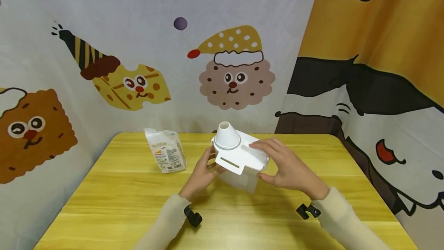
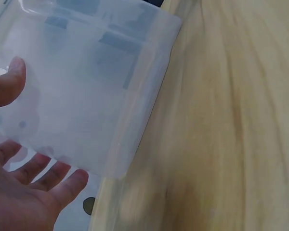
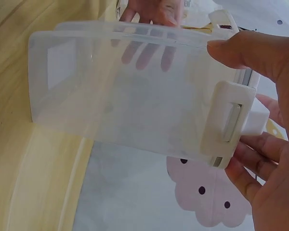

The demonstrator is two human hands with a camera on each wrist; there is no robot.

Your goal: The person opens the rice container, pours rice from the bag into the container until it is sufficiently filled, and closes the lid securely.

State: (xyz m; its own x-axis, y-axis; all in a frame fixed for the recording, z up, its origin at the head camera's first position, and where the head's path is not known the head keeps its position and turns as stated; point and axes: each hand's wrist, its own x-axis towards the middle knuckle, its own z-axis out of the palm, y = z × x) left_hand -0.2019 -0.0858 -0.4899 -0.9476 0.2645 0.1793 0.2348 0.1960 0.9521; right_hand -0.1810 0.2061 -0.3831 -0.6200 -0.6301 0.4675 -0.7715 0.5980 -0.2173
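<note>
A translucent plastic storage container point(image 1: 241, 180) with a white lid point(image 1: 251, 156) is held tilted over the table, lid end up. From the lid rises a white cone-shaped spout point(image 1: 227, 136), and slotted clips stand at the lid's sides. My left hand point(image 1: 202, 174) grips the container's body, with the thumb on one face and the fingers along the other in the left wrist view. At the lid end, my right hand point(image 1: 288, 165) holds the lid between thumb and fingers. The container body point(image 3: 135, 91) looks see-through, with a pale label near its base.
A white printed bag point(image 1: 166, 151) stands upright on the wooden table point(image 1: 114, 200), left of the container. Behind the table hangs a curtain point(image 1: 138, 30) with cartoon cookies. A black wrist camera point(image 1: 192, 216) sits on the left sleeve.
</note>
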